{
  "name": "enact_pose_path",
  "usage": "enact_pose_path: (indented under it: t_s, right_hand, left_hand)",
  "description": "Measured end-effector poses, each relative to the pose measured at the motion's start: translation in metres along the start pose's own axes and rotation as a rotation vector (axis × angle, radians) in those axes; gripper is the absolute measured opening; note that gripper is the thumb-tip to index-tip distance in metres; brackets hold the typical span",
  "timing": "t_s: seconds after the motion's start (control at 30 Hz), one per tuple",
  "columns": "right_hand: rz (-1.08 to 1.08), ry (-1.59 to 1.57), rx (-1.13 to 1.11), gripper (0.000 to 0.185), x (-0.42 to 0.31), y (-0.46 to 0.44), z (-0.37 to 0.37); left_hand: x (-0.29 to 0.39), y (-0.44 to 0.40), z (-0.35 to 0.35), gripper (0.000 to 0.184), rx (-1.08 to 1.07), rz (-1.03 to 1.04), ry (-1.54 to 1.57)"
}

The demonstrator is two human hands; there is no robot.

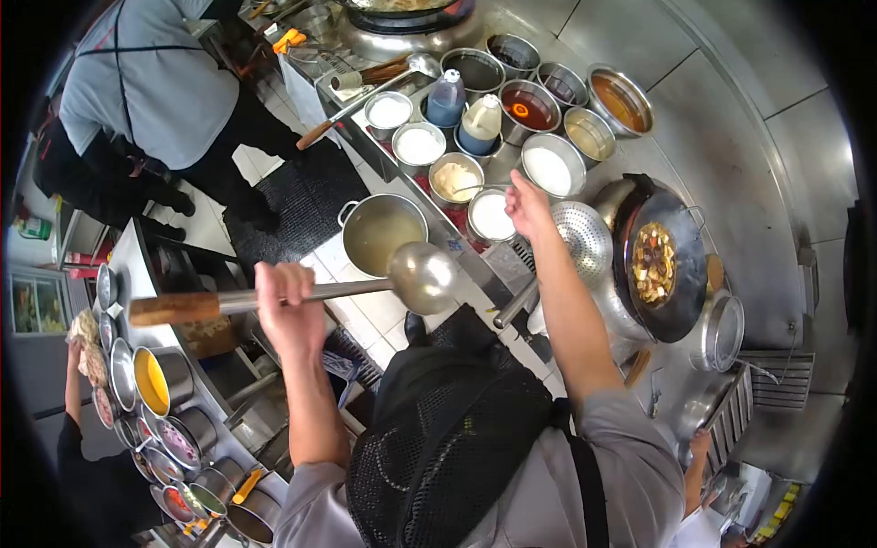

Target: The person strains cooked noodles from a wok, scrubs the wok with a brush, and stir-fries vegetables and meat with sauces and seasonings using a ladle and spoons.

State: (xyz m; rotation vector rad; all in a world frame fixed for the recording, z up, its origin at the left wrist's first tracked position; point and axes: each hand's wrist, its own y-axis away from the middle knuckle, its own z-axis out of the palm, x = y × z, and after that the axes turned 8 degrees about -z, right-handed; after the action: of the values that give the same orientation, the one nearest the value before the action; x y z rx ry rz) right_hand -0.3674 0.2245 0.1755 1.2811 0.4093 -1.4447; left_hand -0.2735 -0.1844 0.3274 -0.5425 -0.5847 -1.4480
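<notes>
My left hand (290, 315) is wrapped round the metal shaft of a large ladle (425, 279) with a wooden handle. Its bowl hangs in the air near a steel pot (384, 233) of cloudy liquid on the floor side. Over the seasoning tubs is my right hand (530, 208), fingers curled; what they hold, if anything, I cannot make out. Closest to it are a tub of white powder (493, 215), another white tub (551, 169), and a tub of pale paste (457, 176) with a thin spoon handle in it. Below my right forearm lies a perforated strainer (582, 239).
A wok (676, 274) holding browned food pieces sits on the right burner. Two squeeze bottles (445, 98) and several sauce tubs line the back. A co-worker (155, 82) stands upper left. Ingredient pots (164, 379) crowd the left counter, where another person's arm (73, 384) reaches.
</notes>
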Motion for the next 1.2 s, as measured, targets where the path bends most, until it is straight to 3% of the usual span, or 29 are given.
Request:
enact_pose_path:
  t_s: [0.07,0.13,0.17,0.23,0.37,0.63,0.8,1.03,1.2]
  right_hand:
    - [-0.001,-0.074,0.012,0.035,0.014,-0.011,0.021]
    - [-0.286,0.642,-0.126,0.028,0.006,-0.004,0.049]
    - [-0.276,0.638,-0.127,0.028,0.003,-0.001,0.051]
    - [-1.075,1.113,-0.156,0.031,-0.013,0.009,0.05]
    - [-0.684,0.893,-0.081,0.034,-0.029,0.04,0.053]
    - [-0.535,0.627,-0.061,0.036,0.021,0.021,0.03]
    - [-0.322,0.281,0.033,0.039,0.022,0.019,0.014]
    - [-0.34,0.125,0.095,0.039,-0.005,0.04,-0.007]
    - [-0.369,-0.004,0.02,0.035,-0.037,0.061,-0.006]
  left_hand:
    - [0.014,-0.002,-0.019,0.041,0.043,0.007,-0.011]
    - [0.018,-0.004,-0.029,0.039,0.092,0.021,-0.027]
    - [0.019,-0.006,-0.032,0.038,0.119,0.026,-0.031]
    - [0.016,-0.013,-0.041,0.036,0.123,0.052,-0.088]
    - [0.008,-0.03,-0.041,0.031,0.096,0.108,-0.188]
    - [-0.006,-0.06,-0.021,0.03,-0.011,0.138,-0.131]
    - [-0.011,-0.068,-0.007,0.028,-0.018,0.145,-0.103]
    - [-0.019,-0.076,0.009,0.03,-0.046,0.155,-0.107]
    - [-0.034,-0.082,0.026,0.031,-0.063,0.166,-0.099]
